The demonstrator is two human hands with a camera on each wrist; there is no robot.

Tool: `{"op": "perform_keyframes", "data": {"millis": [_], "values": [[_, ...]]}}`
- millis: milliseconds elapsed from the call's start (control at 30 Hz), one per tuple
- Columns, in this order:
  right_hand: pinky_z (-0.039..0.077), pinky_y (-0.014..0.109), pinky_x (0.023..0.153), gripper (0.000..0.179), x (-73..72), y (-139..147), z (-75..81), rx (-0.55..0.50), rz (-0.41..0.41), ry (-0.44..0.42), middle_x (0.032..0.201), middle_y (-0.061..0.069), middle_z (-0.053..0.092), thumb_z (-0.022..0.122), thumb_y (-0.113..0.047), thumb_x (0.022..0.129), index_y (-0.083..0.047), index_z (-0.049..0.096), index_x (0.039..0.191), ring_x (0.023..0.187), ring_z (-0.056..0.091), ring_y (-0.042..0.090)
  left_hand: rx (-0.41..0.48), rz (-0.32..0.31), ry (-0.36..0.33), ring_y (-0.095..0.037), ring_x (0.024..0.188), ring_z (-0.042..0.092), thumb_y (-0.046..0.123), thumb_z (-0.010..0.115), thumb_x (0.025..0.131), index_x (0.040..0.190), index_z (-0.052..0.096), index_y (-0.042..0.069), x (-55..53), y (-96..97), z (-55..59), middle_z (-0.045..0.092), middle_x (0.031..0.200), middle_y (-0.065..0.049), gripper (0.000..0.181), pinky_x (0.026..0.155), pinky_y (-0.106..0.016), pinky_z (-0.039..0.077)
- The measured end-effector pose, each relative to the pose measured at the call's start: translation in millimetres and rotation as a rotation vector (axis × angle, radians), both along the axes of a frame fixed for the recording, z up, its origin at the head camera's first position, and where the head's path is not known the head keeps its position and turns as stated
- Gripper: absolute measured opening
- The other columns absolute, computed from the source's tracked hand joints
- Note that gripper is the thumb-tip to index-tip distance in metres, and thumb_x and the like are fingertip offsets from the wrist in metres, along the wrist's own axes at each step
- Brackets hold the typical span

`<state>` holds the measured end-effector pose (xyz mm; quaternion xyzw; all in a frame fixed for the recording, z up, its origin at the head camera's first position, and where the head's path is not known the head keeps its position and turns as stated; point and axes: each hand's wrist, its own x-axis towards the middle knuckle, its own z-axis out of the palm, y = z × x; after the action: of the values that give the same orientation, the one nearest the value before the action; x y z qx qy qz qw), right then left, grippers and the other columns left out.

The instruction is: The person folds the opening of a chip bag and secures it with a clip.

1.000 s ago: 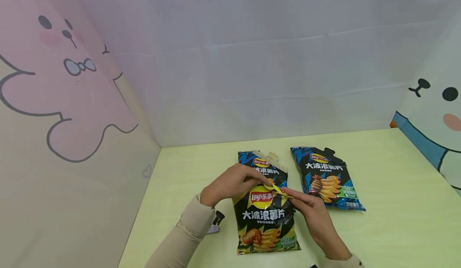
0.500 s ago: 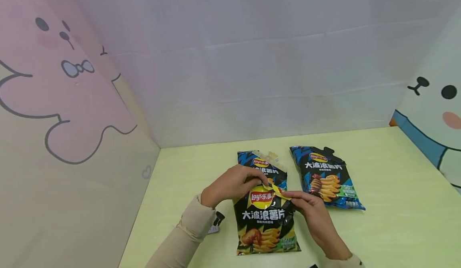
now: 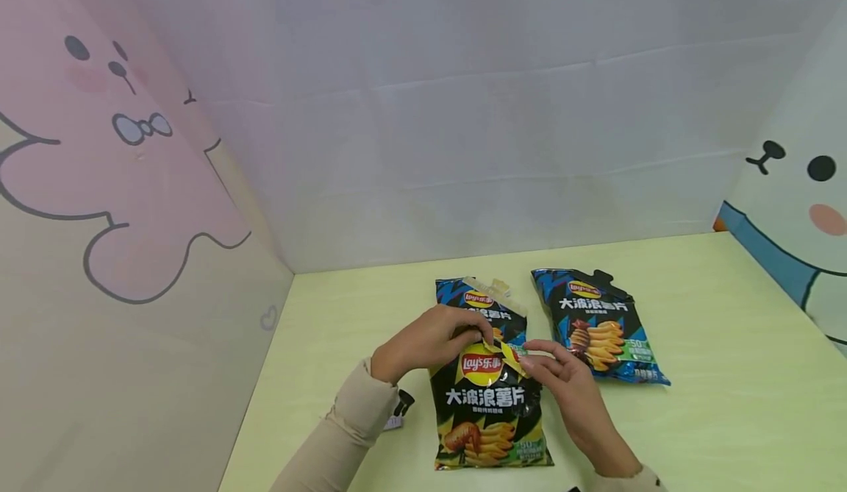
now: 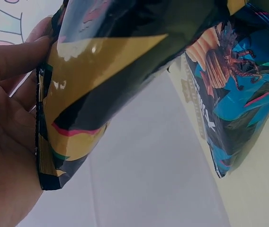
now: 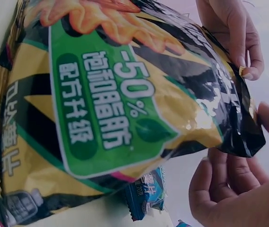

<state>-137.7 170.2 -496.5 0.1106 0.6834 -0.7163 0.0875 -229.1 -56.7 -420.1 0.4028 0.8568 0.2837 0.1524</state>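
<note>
A black-and-yellow potato chip bag (image 3: 486, 411) lies between both hands in the head view, its top corner folded down into a yellow flap (image 3: 512, 359). My left hand (image 3: 426, 341) pinches the top edge; the left wrist view shows its thumb and fingers on the sealed edge of the chip bag (image 4: 101, 85). At the flap, my right hand (image 3: 572, 393) has index finger and thumb apart, touching the flap's end. In the right wrist view, the dark corner of the chip bag (image 5: 241, 137) sits between the thumb and fingers of the right hand (image 5: 238, 189).
Behind lies a blue chip bag (image 3: 453, 286) with a translucent piece (image 3: 492, 293) across its corner. Another blue chip bag (image 3: 595, 337), with a black clip (image 3: 601, 280) on top, lies right. A small black clip (image 3: 404, 402) sits beside my left sleeve. Walls enclose the table.
My right hand has loosened its pinch on the flap: index finger and thumb have spread, and the flap tilts further down. The left hand holds nearly the same place. The bags barely move.
</note>
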Motion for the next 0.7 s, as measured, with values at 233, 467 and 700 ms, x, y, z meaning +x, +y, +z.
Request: {"op": "perform_keyframes", "data": {"millis": [233,467,700], "values": [[0.054,0.022,0.085,0.037,-3.6,-6.4,-0.3,0.082,0.03,-0.047,0.123,0.003,0.069,0.069,-0.024,0.096,-0.003,0.069,0.126,0.098,0.066,0.004,-0.003,-0.008,0.01,-0.003,0.059,0.045,0.02,0.049,0.107,0.111,0.072,0.023,0.4,-3.4,0.6,0.073,0.112,0.004,0.023,0.063,-0.017,0.043],[0.053,0.021,0.086,0.035,-4.4,-6.1,1.0,0.106,0.021,-0.041,0.12,0.004,0.072,0.068,-0.024,0.097,-0.001,0.071,0.123,0.097,0.065,0.002,-0.026,0.003,-0.019,-0.003,0.065,0.055,0.035,0.056,0.104,0.115,0.069,0.026,2.3,-3.7,1.8,0.072,0.108,0.009,0.02,0.07,-0.02,0.048],[0.053,0.022,0.087,0.035,-4.5,-7.9,1.4,0.097,0.043,-0.032,0.122,0.006,0.071,0.065,-0.024,0.099,-0.001,0.07,0.125,0.099,0.065,0.004,-0.08,0.085,0.061,-0.003,0.098,0.068,0.037,0.062,0.1,0.123,0.069,0.026,5.8,4.1,1.7,0.074,0.118,0.009,0.027,0.081,-0.02,0.054]]}}
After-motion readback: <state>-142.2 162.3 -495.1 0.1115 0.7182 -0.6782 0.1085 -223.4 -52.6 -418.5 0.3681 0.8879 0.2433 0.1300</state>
